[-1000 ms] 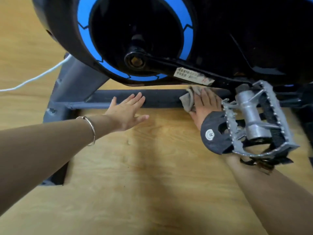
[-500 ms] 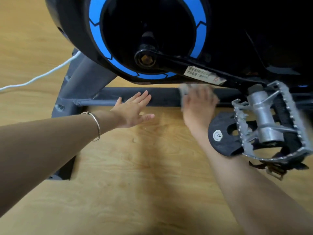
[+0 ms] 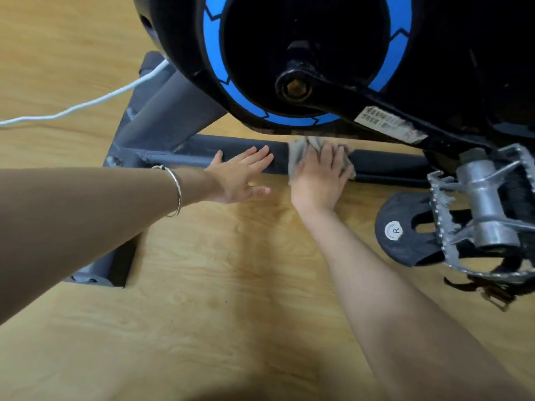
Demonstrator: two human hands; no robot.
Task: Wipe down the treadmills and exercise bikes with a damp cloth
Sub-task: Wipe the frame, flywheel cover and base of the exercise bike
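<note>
low under the exercise bike (image 3: 179,53), the right hand (image 3: 318,180) presses a grey cloth (image 3: 295,160) flat on the dark frame bar (image 3: 385,164). its fingers are spread and almost straight, not curled around the cloth. i think this is so the cloth covers more of the bar in one wipe. the left hand (image 3: 240,175) lies open just beside it, palm down, holding nothing. its fingertips seem to rest on the same bar, probably for balance. both arms reach forward over the wooden floor (image 3: 231,285).
</note>
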